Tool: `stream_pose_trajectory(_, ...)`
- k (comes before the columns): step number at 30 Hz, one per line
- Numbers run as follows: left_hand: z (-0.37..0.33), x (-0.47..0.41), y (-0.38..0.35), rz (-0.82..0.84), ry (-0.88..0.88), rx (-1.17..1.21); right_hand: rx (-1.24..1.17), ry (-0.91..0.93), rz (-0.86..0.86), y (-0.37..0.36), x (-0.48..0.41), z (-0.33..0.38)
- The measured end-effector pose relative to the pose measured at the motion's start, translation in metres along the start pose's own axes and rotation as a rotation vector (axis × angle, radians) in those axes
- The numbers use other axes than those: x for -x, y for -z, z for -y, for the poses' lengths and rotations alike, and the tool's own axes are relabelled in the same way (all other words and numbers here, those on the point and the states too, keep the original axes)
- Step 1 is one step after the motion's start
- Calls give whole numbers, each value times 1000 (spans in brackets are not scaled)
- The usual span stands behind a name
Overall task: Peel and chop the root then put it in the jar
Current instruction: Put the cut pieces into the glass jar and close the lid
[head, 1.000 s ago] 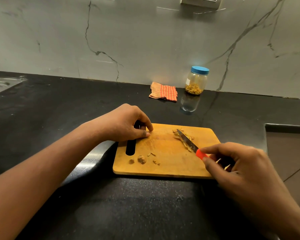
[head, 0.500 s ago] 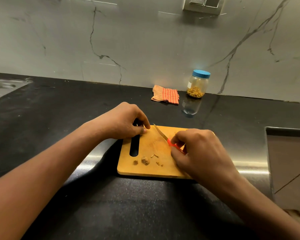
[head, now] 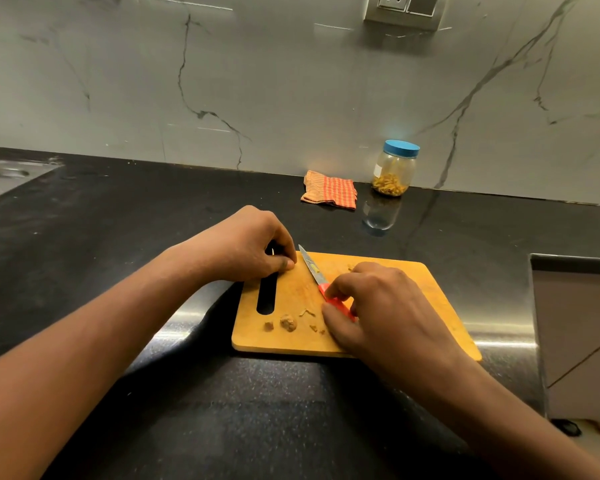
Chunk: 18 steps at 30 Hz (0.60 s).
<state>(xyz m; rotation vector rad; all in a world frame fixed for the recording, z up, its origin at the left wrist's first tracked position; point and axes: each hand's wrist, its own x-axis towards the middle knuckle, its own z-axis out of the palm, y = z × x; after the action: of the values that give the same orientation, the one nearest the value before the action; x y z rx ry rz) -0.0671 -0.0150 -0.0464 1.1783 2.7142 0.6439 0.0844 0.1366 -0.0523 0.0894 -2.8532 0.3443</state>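
A wooden cutting board (head: 440, 306) lies on the black counter. My left hand (head: 250, 247) rests curled at the board's far left corner, fingertips pinched together; whether it holds a root piece is hidden. My right hand (head: 374, 303) grips the red handle of a small knife (head: 312, 268), blade pointing up-left toward my left fingers. A small brown root chunk (head: 287, 322) and several peel scraps (head: 307, 312) lie near the board's front edge. A clear jar (head: 394, 169) with a blue lid, holding yellowish pieces, stands by the wall.
A folded orange checked cloth (head: 329, 189) lies left of the jar. A steel sink edge (head: 4, 174) is at the far left. The counter drops off at the right (head: 575, 261), with a cabinet below. A wall socket (head: 404, 6) sits above.
My right hand swung the knife from the board's right side to its middle, blade tip now close to my left fingers. The left hand stayed put. The view has dipped slightly.
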Motion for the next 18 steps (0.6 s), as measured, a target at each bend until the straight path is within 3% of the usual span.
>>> stream_pose_trajectory(10, -8, 2, -8, -121, -135, -24, -80, -5, 15, -1, 1, -3)
stream_pose_trajectory(14, -10, -1, -14, -94, -159, -61, -101, 8, 48, 1, 5, -3)
stream_pose_trajectory(18, -7, -2, -14, -113, -114, -48, -115, -16, -74, 19, -12, -12)
